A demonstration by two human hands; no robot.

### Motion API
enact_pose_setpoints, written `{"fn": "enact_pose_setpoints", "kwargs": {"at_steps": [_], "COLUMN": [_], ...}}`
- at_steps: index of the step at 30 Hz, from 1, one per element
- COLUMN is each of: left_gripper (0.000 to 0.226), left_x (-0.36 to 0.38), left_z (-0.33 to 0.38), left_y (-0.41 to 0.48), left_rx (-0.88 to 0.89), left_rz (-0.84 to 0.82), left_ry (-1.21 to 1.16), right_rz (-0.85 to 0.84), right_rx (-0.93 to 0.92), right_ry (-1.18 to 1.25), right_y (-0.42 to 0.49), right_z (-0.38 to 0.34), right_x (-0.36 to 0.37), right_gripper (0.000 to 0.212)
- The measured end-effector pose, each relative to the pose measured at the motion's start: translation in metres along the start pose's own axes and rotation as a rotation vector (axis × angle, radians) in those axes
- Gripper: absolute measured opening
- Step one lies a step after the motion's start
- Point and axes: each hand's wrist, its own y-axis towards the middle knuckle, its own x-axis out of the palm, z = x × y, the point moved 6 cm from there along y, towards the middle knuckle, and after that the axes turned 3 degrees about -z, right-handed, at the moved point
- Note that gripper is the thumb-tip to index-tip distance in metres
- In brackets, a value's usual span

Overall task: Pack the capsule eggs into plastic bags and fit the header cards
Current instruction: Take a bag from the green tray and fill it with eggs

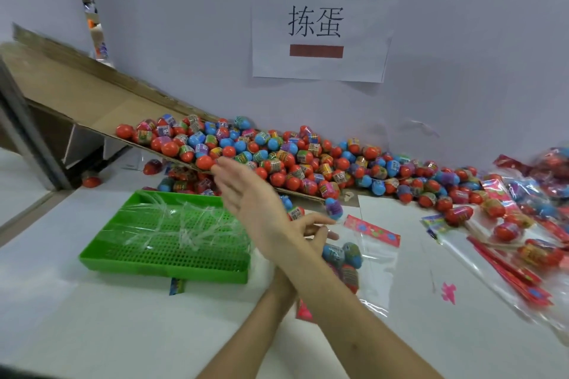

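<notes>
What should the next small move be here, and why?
Probably close the right hand on a capsule from the egg pile: it is open and empty at the pile's edge, while the left hand holds the plastic bag, which has only a few eggs.

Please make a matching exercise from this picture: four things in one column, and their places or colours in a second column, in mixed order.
1 tray
2 paper sign
3 loose capsule eggs
4 header card

A on the wall
B at one end of the plastic bag
C green
D piled on the cardboard ramp

Pairs: 1-C, 2-A, 3-D, 4-B
</notes>
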Motion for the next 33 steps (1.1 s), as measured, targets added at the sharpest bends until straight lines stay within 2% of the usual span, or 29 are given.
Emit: {"fn": "enact_pose_setpoints", "kwargs": {"at_steps": [2,3,5,7,9,11,12,13,16,18,20,23,29,31,33], "left_gripper": [0.021,0.02,0.022,0.024,0.025,0.025,0.025,0.024,0.023,0.015,0.013,0.021,0.026,0.026,0.023], "left_x": [-0.001,-0.005,-0.012,-0.008,-0.008,-0.012,-0.013,-0.015,-0.013,-0.013,-0.015,-0.016,-0.016,-0.017,-0.017], "left_z": [-0.002,-0.002,-0.002,0.001,0.0,-0.003,-0.004,-0.004,-0.007,-0.009,-0.012,-0.014,-0.015,-0.014,-0.013], "left_y": [0.0,0.001,0.002,0.002,0.005,0.008,0.011,0.014,0.016,0.016,0.019,0.023,0.024,0.023,0.023], "left_rx": [0.009,0.026,0.061,0.053,0.017,-0.014,-0.035,-0.059,-0.12,-0.139,-0.152,-0.152,-0.127,-0.12,-0.116], "left_rz": [-0.033,0.019,0.117,0.101,0.112,0.168,0.191,0.21,0.224,0.209,0.209,0.207,0.185,0.189,0.17], "left_ry": [-0.102,-0.117,-0.116,-0.233,-0.348,-0.509,-0.588,-0.639,-0.735,-0.756,-0.75,-0.74,-0.75,-0.766,-0.775], "right_rz": [0.141,0.189,0.244,0.39,0.629,0.822,0.843,0.808,0.583,0.509,0.547,0.585,0.515,0.484,0.48], "right_rx": [-0.061,-0.091,-0.201,-0.325,-0.406,-0.409,-0.374,-0.337,-0.181,-0.131,-0.123,-0.103,-0.071,-0.089,-0.102], "right_ry": [0.251,0.321,0.293,0.06,-0.28,-0.616,-0.699,-0.688,-0.439,-0.443,-0.464,-0.425,-0.274,-0.29,-0.373], "right_y": [-0.01,-0.019,-0.04,-0.066,-0.097,-0.121,-0.126,-0.124,-0.105,-0.096,-0.098,-0.105,-0.098,-0.096,-0.096], "right_z": [-0.022,-0.032,-0.051,-0.07,-0.077,-0.069,-0.06,-0.053,-0.034,-0.029,-0.024,-0.022,-0.023,-0.023,-0.023], "right_x": [-0.031,-0.048,-0.084,-0.127,-0.17,-0.196,-0.203,-0.207,-0.199,-0.192,-0.193,-0.2,-0.192,-0.186,-0.184], "right_gripper": [0.045,0.044,0.038,0.027,0.019,0.019,0.016,0.013,0.027,0.02,0.012,0.011,0.018,0.005,0.014]}}
